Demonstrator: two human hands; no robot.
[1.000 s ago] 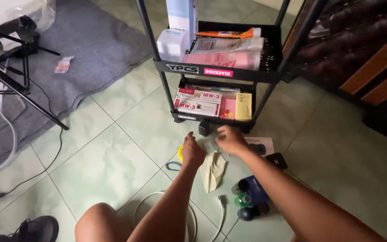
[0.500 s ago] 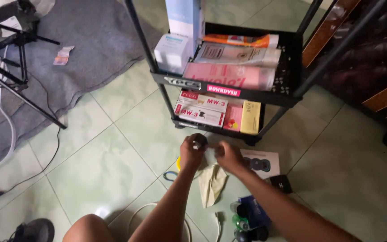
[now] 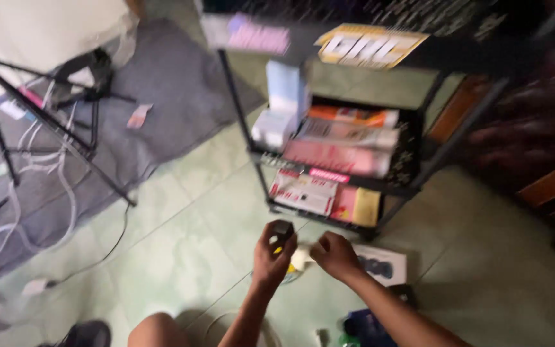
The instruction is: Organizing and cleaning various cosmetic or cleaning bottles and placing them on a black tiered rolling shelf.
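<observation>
Left hand (image 3: 272, 254) raised over green tile floor (image 3: 181, 257), fingers curled, pinching small dark block (image 3: 282, 229) at top. Right hand (image 3: 334, 254) just beside, fingers folded; grip on pale item (image 3: 300, 258) unclear, frame blurred. Risk: block slips from fingertip hold, drops onto tiles. Black shelf cart (image 3: 412, 164) close ahead, tripod (image 3: 46, 128) left; open floor between.

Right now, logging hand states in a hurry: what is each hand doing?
Left hand: fingers closed on a small dark object.
Right hand: curled into a loose fist near a pale cloth; too blurred to tell if it grips it.
</observation>
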